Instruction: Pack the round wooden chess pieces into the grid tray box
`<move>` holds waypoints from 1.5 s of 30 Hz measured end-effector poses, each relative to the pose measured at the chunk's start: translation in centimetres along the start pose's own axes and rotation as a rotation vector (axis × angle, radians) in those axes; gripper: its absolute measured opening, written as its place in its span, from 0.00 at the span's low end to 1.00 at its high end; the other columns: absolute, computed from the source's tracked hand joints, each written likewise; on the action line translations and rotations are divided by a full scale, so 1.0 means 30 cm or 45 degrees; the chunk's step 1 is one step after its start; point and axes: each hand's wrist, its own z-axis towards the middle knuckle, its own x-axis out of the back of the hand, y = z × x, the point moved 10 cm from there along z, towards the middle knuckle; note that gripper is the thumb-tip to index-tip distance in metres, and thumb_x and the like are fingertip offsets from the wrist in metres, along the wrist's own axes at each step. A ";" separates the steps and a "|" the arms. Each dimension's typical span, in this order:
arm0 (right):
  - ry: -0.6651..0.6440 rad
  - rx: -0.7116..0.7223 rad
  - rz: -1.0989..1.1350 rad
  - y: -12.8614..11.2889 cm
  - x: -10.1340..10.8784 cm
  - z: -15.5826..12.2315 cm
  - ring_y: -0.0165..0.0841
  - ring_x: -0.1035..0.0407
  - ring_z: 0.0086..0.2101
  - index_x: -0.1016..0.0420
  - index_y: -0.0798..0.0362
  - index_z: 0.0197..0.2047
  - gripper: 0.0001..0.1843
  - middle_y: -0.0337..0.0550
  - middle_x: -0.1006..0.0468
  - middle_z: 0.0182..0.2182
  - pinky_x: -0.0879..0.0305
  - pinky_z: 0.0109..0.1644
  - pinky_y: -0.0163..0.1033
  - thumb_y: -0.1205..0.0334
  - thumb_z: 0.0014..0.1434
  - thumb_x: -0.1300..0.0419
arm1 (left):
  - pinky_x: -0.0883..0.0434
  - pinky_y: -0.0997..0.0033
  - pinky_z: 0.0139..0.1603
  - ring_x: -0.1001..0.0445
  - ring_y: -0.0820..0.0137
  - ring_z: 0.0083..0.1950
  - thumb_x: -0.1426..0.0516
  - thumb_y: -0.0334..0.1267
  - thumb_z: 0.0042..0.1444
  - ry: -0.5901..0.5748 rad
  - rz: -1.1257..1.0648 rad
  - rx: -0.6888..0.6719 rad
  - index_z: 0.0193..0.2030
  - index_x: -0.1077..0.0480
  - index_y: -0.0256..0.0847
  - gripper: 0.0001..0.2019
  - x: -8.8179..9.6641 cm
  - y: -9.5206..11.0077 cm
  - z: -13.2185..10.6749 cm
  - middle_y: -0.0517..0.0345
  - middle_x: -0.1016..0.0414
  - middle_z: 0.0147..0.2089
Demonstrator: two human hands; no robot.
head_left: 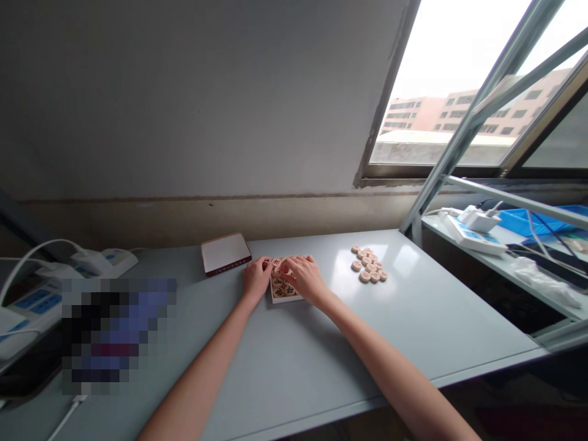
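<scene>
Pcs (289, 290) in box (285, 301) prob. light, hard, slick; grip by rims. L hand (256, 277) at box's edge, R hand (309, 278) over pcs; can't tell if either's fingers (297, 263) clamped.

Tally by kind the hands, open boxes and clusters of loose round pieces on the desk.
Hands: 2 (left hand, right hand)
Open boxes: 2 (white box, dark red box)
Cluster of loose round pieces: 1
Total: 5

window (441, 73) blown out | wall (197, 110) dim | tabletop (413, 306) glare at right | pixelated patch (117, 327) left
</scene>
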 end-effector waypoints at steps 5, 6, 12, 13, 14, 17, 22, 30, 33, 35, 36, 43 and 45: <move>0.033 0.023 0.027 -0.005 0.006 0.000 0.32 0.35 0.37 0.33 0.52 0.34 0.02 0.40 0.25 0.36 0.52 0.39 0.37 0.64 0.55 0.43 | 0.38 0.69 0.44 0.30 0.66 0.46 0.52 0.35 0.55 -0.007 0.018 0.004 0.41 0.30 0.40 0.12 -0.003 -0.001 0.003 0.53 0.25 0.44; 0.042 0.034 0.029 -0.008 0.008 0.000 0.32 0.35 0.37 0.33 0.52 0.34 0.02 0.39 0.25 0.36 0.52 0.39 0.37 0.64 0.55 0.43 | 0.38 0.70 0.44 0.30 0.66 0.46 0.52 0.35 0.55 -0.008 0.020 0.006 0.41 0.30 0.40 0.12 -0.004 -0.002 0.003 0.53 0.25 0.44; 0.040 0.022 0.056 0.000 0.001 0.000 0.31 0.36 0.37 0.32 0.52 0.34 0.03 0.40 0.25 0.36 0.52 0.39 0.37 0.63 0.57 0.45 | 0.37 0.70 0.46 0.30 0.67 0.47 0.53 0.35 0.55 -0.020 -0.004 0.029 0.41 0.29 0.41 0.13 -0.005 -0.011 0.005 0.54 0.25 0.45; 0.037 0.014 0.069 0.004 -0.002 0.001 0.31 0.36 0.37 0.32 0.52 0.34 0.02 0.40 0.25 0.37 0.52 0.40 0.37 0.63 0.56 0.45 | 0.37 0.70 0.46 0.31 0.66 0.48 0.53 0.35 0.55 -0.027 -0.017 0.026 0.41 0.29 0.41 0.13 -0.006 -0.012 0.006 0.54 0.26 0.45; 0.037 0.006 0.083 0.009 -0.005 0.002 0.31 0.36 0.37 0.32 0.52 0.34 0.02 0.40 0.25 0.37 0.52 0.40 0.37 0.64 0.56 0.44 | 0.37 0.70 0.47 0.31 0.66 0.48 0.53 0.36 0.55 -0.040 -0.032 0.019 0.42 0.29 0.41 0.13 -0.008 -0.014 0.008 0.54 0.26 0.46; 0.047 -0.008 0.138 0.022 -0.013 0.003 0.31 0.35 0.38 0.32 0.52 0.34 0.02 0.40 0.25 0.37 0.51 0.41 0.37 0.66 0.54 0.43 | 0.37 0.70 0.48 0.31 0.66 0.49 0.52 0.36 0.54 -0.090 -0.096 -0.020 0.43 0.30 0.39 0.14 -0.017 -0.018 0.016 0.52 0.27 0.47; 0.068 -0.012 0.288 0.021 -0.020 0.007 0.30 0.34 0.39 0.31 0.51 0.33 0.02 0.39 0.24 0.35 0.51 0.42 0.35 0.68 0.55 0.44 | 0.38 0.69 0.51 0.32 0.67 0.50 0.51 0.35 0.53 -0.164 -0.189 -0.069 0.45 0.30 0.39 0.14 -0.034 -0.027 0.030 0.53 0.28 0.49; 0.260 -0.408 -0.046 0.290 0.133 -0.029 0.36 0.37 0.40 0.29 0.51 0.39 0.09 0.45 0.26 0.38 0.51 0.42 0.40 0.67 0.56 0.49 | 0.36 0.70 0.51 0.31 0.67 0.49 0.49 0.34 0.50 -0.182 -0.225 -0.115 0.46 0.30 0.39 0.16 -0.038 -0.029 0.033 0.53 0.27 0.48; 0.328 -0.722 -0.280 0.502 0.178 -0.114 0.44 0.43 0.47 0.32 0.55 0.47 0.17 0.54 0.32 0.48 0.50 0.44 0.47 0.66 0.54 0.48 | 0.36 0.69 0.51 0.31 0.66 0.49 0.49 0.34 0.51 -0.157 -0.227 -0.134 0.46 0.30 0.37 0.16 -0.034 -0.029 0.034 0.52 0.27 0.48; 0.246 -0.920 -0.284 0.620 0.156 -0.174 0.46 0.45 0.48 0.31 0.55 0.46 0.16 0.55 0.34 0.50 0.51 0.46 0.52 0.65 0.53 0.48 | 0.35 0.69 0.50 0.31 0.66 0.48 0.49 0.35 0.51 -0.150 -0.231 -0.135 0.46 0.30 0.36 0.16 -0.034 -0.029 0.033 0.51 0.27 0.48; 0.192 -0.992 -0.269 0.660 0.139 -0.198 0.47 0.44 0.47 0.29 0.54 0.43 0.14 0.55 0.33 0.48 0.51 0.46 0.54 0.64 0.54 0.49 | 0.35 0.69 0.50 0.31 0.66 0.48 0.49 0.35 0.51 -0.150 -0.235 -0.134 0.46 0.30 0.36 0.16 -0.033 -0.028 0.032 0.51 0.27 0.48; 0.139 -0.906 -0.259 0.613 0.117 -0.166 0.46 0.41 0.43 0.25 0.55 0.34 0.12 0.54 0.30 0.40 0.52 0.48 0.56 0.63 0.55 0.49 | 0.36 0.69 0.51 0.31 0.65 0.49 0.50 0.34 0.52 -0.184 -0.207 -0.105 0.48 0.31 0.34 0.18 -0.016 -0.013 0.007 0.49 0.28 0.48; 0.155 -0.807 -0.086 0.551 0.109 -0.123 0.44 0.39 0.42 0.25 0.55 0.37 0.12 0.54 0.30 0.39 0.46 0.46 0.50 0.61 0.55 0.48 | 0.36 0.68 0.51 0.32 0.65 0.49 0.50 0.33 0.52 -0.185 -0.201 -0.100 0.49 0.31 0.34 0.18 -0.013 -0.010 0.004 0.49 0.28 0.48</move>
